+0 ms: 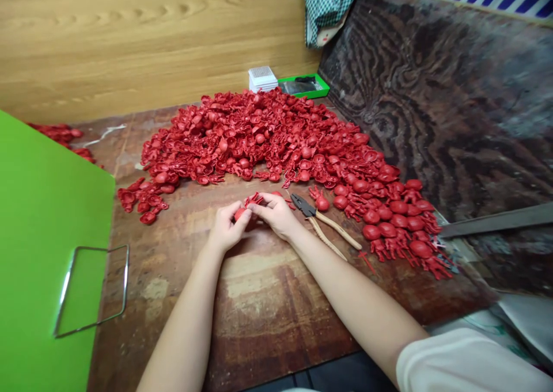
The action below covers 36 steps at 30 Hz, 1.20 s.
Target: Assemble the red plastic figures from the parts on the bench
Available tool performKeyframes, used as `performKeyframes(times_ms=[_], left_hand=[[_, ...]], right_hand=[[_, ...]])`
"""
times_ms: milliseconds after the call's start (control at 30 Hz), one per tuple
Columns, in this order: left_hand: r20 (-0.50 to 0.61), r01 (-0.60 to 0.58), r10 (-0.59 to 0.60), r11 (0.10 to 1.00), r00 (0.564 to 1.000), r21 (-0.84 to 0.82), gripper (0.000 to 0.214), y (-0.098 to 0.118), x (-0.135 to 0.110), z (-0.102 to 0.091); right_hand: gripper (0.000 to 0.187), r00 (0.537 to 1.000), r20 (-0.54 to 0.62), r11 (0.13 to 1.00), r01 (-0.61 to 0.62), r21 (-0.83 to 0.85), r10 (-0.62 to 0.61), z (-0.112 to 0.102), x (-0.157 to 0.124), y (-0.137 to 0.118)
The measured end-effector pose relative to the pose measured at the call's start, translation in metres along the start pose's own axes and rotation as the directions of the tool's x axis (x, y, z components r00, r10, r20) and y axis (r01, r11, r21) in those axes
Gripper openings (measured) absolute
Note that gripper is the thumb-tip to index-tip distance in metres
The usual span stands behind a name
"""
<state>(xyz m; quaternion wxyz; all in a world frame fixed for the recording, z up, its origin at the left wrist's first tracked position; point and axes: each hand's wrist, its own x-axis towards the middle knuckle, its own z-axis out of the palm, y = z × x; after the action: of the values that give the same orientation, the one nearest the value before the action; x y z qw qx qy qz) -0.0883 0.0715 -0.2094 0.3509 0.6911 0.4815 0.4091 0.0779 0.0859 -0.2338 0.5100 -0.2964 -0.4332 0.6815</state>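
Your left hand [227, 228] and right hand [274, 214] are curled in a fingertip pinch on a red moulded plastic piece [240, 213], held just above the bench. It looks light and fairly stiff, its thin sprigs possibly brittle, so take hold at the round bulb. Just to the right lie long-handled pliers [305, 206], then a heap of red pieces [259, 139] on the stained wooden workbench [268, 300].

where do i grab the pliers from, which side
Take the pliers by the two tan handles, coming from above on your near side with the right hand. The handles splay toward you and lie on the board, which leaves them open to reach, while the black jaws point toward the red pieces, so that end looks more crowded.
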Motion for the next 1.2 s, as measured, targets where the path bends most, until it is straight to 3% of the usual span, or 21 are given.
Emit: performKeyframes(times_ms=[100,333,567,667,767,833,900,967,1033,1100,1200], left_hand=[[0.007,0.001,-0.001,1.0,1.0,0.024,0.037,0.003,0.0,0.003],[-0.125,0.014,-0.008,0.999,0.992,0.045,0.041,0.008,-0.003,0.011],[-0.095,0.077,-0.089,0.99,0.991,-0.118,0.052,0.001,0.005,0.009],[-0.049,0.148,-0.164,0.96,0.985,-0.239,0.061,-0.006,0.008,0.006],[-0.005,0.214,-0.232,0.905,0.973,-0.367,0.061,-0.01,0.009,0.001],[0.017,0.242,-0.263,0.857,0.965,-0.454,0.058,-0.012,0.009,-0.003],[0.031,0.257,-0.285,0.803,0.958,-0.538,0.056,-0.012,0.01,-0.007],[0.043,0.264,-0.302,0.748,0.952,-0.609,0.055,-0.012,0.011,-0.01],[0.056,0.27,-0.313,0.696,0.948,-0.665,0.053,-0.011,0.012,-0.012],[0.07,0.274,-0.322,0.65,0.944,-0.709,0.051,-0.012,0.013,-0.014],[0.071,0.265,-0.33,0.596,0.941,-0.758,0.05,-0.013,0.012,-0.017]], right_hand=[[0.051,1.0,-0.011,0.998,-0.013,0.058,0.014,0.004,0.002,0.004],[0.051,0.999,-0.036,0.996,0.01,0.093,-0.007,0.012,0.001,0.002],[0.058,0.992,-0.116,0.997,0.033,-0.074,-0.042,0.023,0.005,-0.001],[0.056,0.985,-0.155,0.982,0.041,-0.185,-0.07,0.022,0.006,-0.017],[0.051,0.94,-0.269,0.923,0.099,-0.372,-0.209,0.003,-0.011,-0.056],[0.041,0.854,-0.33,0.731,0.081,-0.677,-0.401,-0.018,-0.036,-0.083],[0.031,0.827,-0.292,0.504,-0.013,-0.863,-0.48,-0.041,-0.07,-0.099],[0.027,0.868,-0.208,0.265,-0.092,-0.96,-0.452,-0.062,-0.107,-0.096],[0.026,0.899,-0.118,0.085,-0.091,-0.992,-0.422,-0.079,-0.136,-0.08],[0.026,0.905,-0.08,-0.007,-0.091,-0.996,-0.417,-0.092,-0.152,-0.061],[0.026,0.906,-0.054,-0.042,-0.079,-0.996,-0.421,-0.106,-0.152,-0.04]])
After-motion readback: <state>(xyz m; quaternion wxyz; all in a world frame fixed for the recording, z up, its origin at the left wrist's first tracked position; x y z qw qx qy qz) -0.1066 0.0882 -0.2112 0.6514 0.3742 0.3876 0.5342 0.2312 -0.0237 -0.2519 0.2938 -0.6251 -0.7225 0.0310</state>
